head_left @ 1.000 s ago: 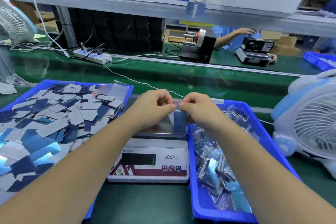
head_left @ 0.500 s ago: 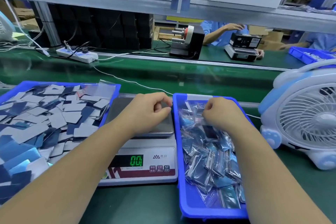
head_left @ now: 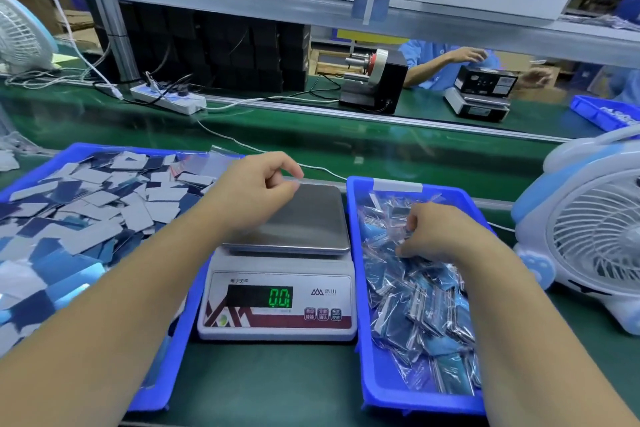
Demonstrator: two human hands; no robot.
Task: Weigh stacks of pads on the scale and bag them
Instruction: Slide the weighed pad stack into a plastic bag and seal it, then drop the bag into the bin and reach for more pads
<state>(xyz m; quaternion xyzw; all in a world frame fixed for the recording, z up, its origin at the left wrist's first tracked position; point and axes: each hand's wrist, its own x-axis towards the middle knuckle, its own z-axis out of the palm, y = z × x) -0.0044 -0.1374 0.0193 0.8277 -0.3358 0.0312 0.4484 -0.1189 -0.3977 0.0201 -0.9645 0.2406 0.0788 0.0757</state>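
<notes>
A white scale [head_left: 277, 319] stands between two blue trays; its steel platform [head_left: 311, 218] is bare and the display [head_left: 278, 297] reads 0.0. Loose grey and blue pads [head_left: 86, 218] fill the left tray [head_left: 83, 148], with clear bags [head_left: 213, 163] lying at its back right corner. The right tray [head_left: 354, 253] holds several bagged pad stacks [head_left: 415, 315]. My left hand [head_left: 263, 191] hovers over the platform's left side, fingers curled, holding nothing I can see. My right hand [head_left: 438, 234] is down in the right tray, fingers curled on a bagged stack.
A white and blue fan [head_left: 588, 236] stands close to the right tray. Behind runs a green belt [head_left: 381, 146] with a white cable across it. Beyond are a power strip [head_left: 169, 99], a tape dispenser [head_left: 374, 80] and another person's hands at a second scale [head_left: 479, 106].
Both hands held a small bag of pads over the scale a second ago. My right hand carried it into the right tray, my left hand stayed over the platform, and the display lit to 0.0.
</notes>
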